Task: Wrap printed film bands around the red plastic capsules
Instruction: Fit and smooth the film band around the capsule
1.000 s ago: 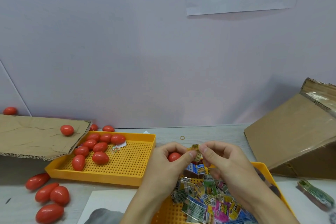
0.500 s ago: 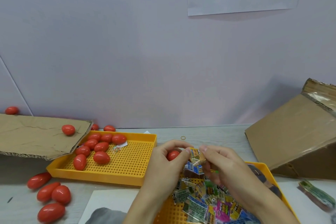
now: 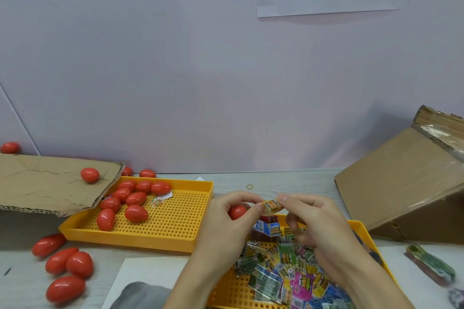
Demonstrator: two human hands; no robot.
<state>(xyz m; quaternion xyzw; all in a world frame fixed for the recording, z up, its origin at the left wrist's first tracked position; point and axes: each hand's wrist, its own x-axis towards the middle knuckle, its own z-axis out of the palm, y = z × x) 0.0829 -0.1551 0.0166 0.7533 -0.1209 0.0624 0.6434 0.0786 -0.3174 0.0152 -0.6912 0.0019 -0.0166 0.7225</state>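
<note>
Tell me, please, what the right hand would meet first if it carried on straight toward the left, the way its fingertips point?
Probably the left hand: the right hand pinches the yellow film band, whose other end the left thumb already touches. The red capsule sits just behind; depth is uncertain.

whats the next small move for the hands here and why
Probably open the small yellow printed film band and slide it over the red plastic capsule. The left hand cradles the capsule, both hands pinch the band just right of it, and the band is not yet around the capsule. The right hand should do the opening.
</note>
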